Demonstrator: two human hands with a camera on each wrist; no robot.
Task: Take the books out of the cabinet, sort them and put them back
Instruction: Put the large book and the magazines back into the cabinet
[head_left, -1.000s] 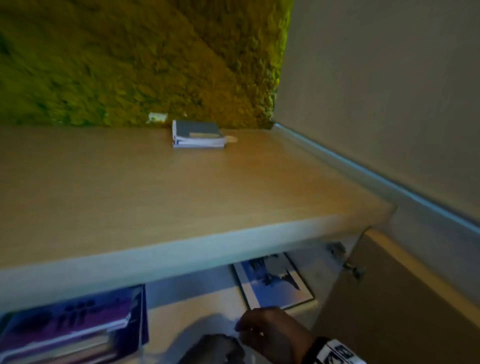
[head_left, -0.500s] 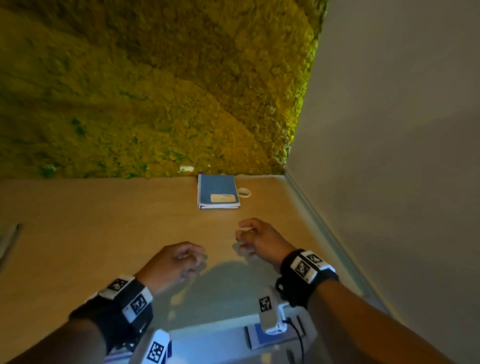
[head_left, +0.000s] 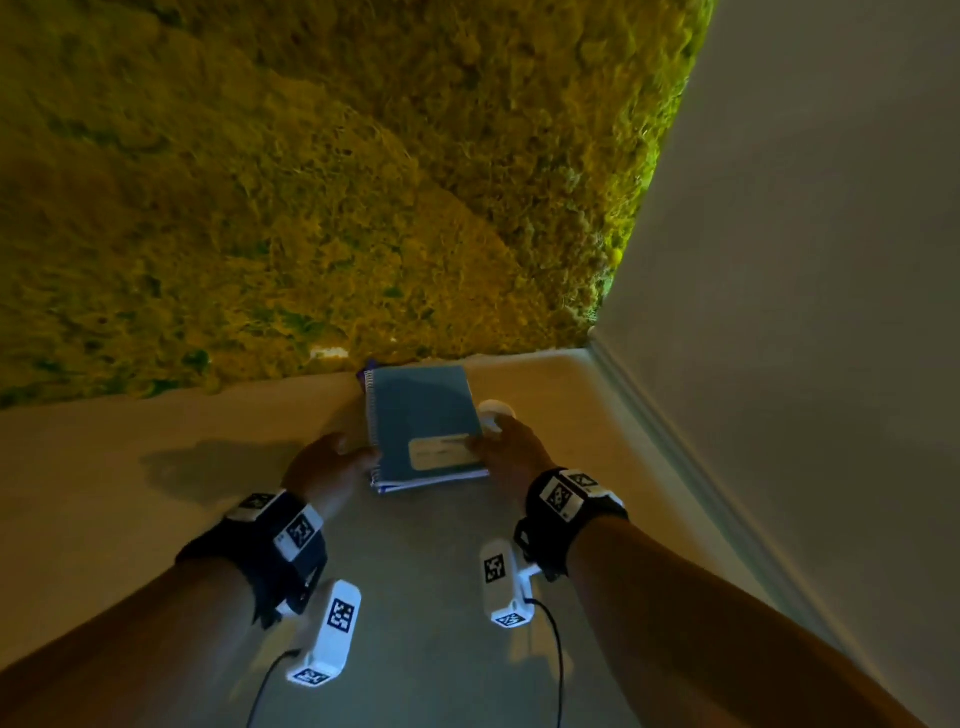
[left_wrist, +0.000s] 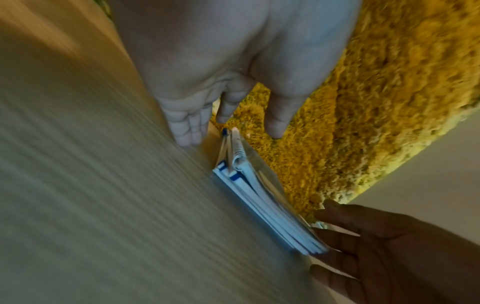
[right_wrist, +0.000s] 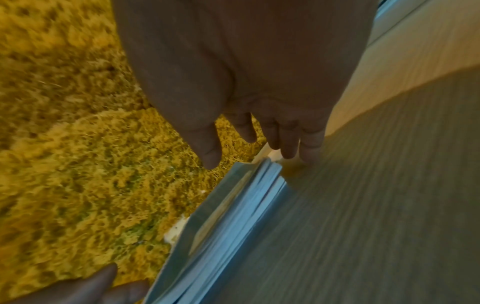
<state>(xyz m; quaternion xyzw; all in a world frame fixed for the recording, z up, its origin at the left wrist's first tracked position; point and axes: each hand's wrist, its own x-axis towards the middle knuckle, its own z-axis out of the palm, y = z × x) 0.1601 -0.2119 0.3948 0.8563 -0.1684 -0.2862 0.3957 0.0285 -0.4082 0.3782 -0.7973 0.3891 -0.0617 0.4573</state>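
Observation:
A small stack of books (head_left: 421, 415), topped by a blue spiral notebook with a pale label, lies on the wooden cabinet top (head_left: 156, 467) against the moss wall. My left hand (head_left: 337, 457) is at the stack's left side and my right hand (head_left: 506, 447) at its right side. In the left wrist view my left hand (left_wrist: 231, 131) has straight fingers and thumb straddling the stack's (left_wrist: 259, 197) spine corner. In the right wrist view my right hand (right_wrist: 249, 160) likewise spreads its thumb and straight fingers over the stack's (right_wrist: 233, 216) far corner. Neither hand is closed on it.
A yellow-green moss wall (head_left: 311, 182) backs the cabinet top, and a plain white wall (head_left: 805, 260) borders it on the right. A small white ring (head_left: 496, 408) lies just right of the stack. Cables hang from my wrist cameras.
A second ago I looked into the cabinet with my hands low by the shelf. Both hands have since come up over the top and reached forward to either side of the stack.

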